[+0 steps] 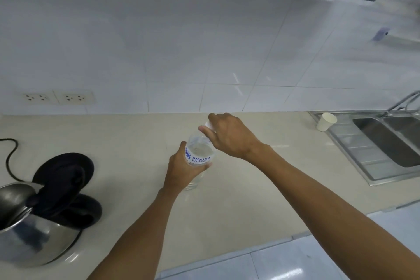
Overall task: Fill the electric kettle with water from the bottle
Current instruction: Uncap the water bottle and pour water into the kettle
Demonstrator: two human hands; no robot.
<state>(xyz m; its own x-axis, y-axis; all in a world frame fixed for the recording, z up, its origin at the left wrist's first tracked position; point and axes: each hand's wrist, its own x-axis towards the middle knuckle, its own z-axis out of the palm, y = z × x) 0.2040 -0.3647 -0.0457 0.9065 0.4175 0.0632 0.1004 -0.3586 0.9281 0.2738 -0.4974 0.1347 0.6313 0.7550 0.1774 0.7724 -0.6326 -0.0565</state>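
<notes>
Now, bottle (pixel 198 161): clear plastic with a blue-lettered label, standing on the beige counter (pixel 136 134) near the middle of the view, tilted a little away from the camera, water visible in its lower part.
Left hand (pixel 179 170): wrapped around the bottle's body at the label, fingers closed on it from the left and behind; the bottle's base shows below the hand.
Right hand (pixel 229 135): over the top of the bottle, thumb and fingers pinched together on the white cap (pixel 208 124), which is mostly hidden by the fingers; whether the cap is loose or tight cannot be told.
Kettle (pixel 29 229): steel, at the lower left edge of the counter, well apart from both hands, its black lid (pixel 64 173) swung up and open, the dark inside visible.
Cord (pixel 10 159): black, running along the counter behind the kettle.
Sockets (pixel 56 98): two plates on the tiled wall, above and left.
Paper cup (pixel 326 121): white, beside the steel sink (pixel 386 143) at the right, far from the bottle.
</notes>
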